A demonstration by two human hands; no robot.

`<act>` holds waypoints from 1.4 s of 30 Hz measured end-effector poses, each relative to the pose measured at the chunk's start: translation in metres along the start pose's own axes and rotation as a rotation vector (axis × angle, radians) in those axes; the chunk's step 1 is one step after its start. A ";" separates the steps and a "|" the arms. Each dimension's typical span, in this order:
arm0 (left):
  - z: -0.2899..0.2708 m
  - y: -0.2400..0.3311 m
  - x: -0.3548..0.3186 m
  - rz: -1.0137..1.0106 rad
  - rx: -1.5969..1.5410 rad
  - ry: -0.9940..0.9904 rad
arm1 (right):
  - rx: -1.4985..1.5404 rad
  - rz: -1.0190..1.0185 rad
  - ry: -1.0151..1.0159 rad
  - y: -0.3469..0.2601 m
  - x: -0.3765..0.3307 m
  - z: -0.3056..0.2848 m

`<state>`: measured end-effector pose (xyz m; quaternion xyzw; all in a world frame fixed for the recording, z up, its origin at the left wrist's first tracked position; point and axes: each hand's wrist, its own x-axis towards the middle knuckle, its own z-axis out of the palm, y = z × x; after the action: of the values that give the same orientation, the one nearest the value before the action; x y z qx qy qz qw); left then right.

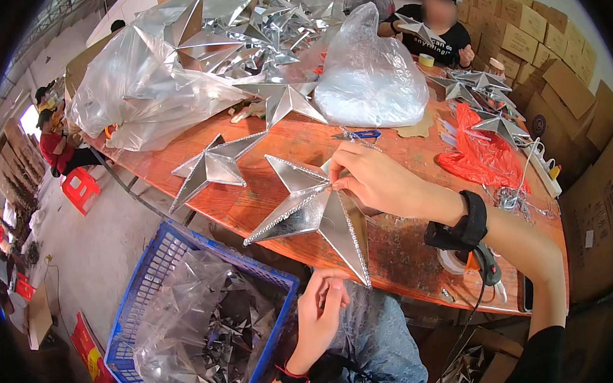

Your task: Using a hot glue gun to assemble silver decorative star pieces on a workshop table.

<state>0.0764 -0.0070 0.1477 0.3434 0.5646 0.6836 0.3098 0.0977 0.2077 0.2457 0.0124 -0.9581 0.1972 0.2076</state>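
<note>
A large silver five-pointed star [301, 216] lies at the near edge of the table, its lower tip jutting over the edge. Sparkly beaded trim [287, 214] runs along several of its ridges. With fingertips pinched at the star's middle, my right hand [376, 180] presses on the trim there; the exact grip is partly hidden. Below the star's lower tip, over my lap, my left hand [321, 310] is loosely curled, with nothing visible in it. A second silver star [212, 168] with trimmed ridges lies to the left, and a plain one [288, 101] farther back.
Blue snips [356, 134] lie behind my right hand. A glue gun [488, 264] with a cable sits at right, near a red plastic bag [476, 153]. Bagged stars [269, 36] fill the back; a blue crate [135, 311] stands lower left. A person [437, 29] sits across.
</note>
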 end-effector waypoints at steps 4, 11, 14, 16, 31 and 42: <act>0.000 0.029 0.005 0.485 0.556 0.061 | 0.029 0.013 0.042 0.005 -0.002 0.004; -0.005 0.056 0.030 0.802 1.039 0.049 | 0.054 0.029 0.055 0.002 -0.003 0.005; -0.004 0.054 0.043 0.784 1.119 0.020 | 0.045 0.050 0.045 0.003 -0.004 0.007; -0.004 0.052 0.048 0.776 1.149 0.011 | 0.038 0.062 0.041 0.003 -0.004 0.007; -0.006 0.043 0.060 0.752 1.228 0.007 | 0.059 0.002 0.139 -0.004 -0.009 -0.004; -0.006 0.042 0.061 0.762 1.218 0.019 | 0.091 0.124 -0.014 -0.011 -0.012 -0.012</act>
<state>0.0352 0.0317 0.1958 0.6226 0.6892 0.3106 -0.2020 0.1148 0.2017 0.2548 -0.0361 -0.9484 0.2531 0.1874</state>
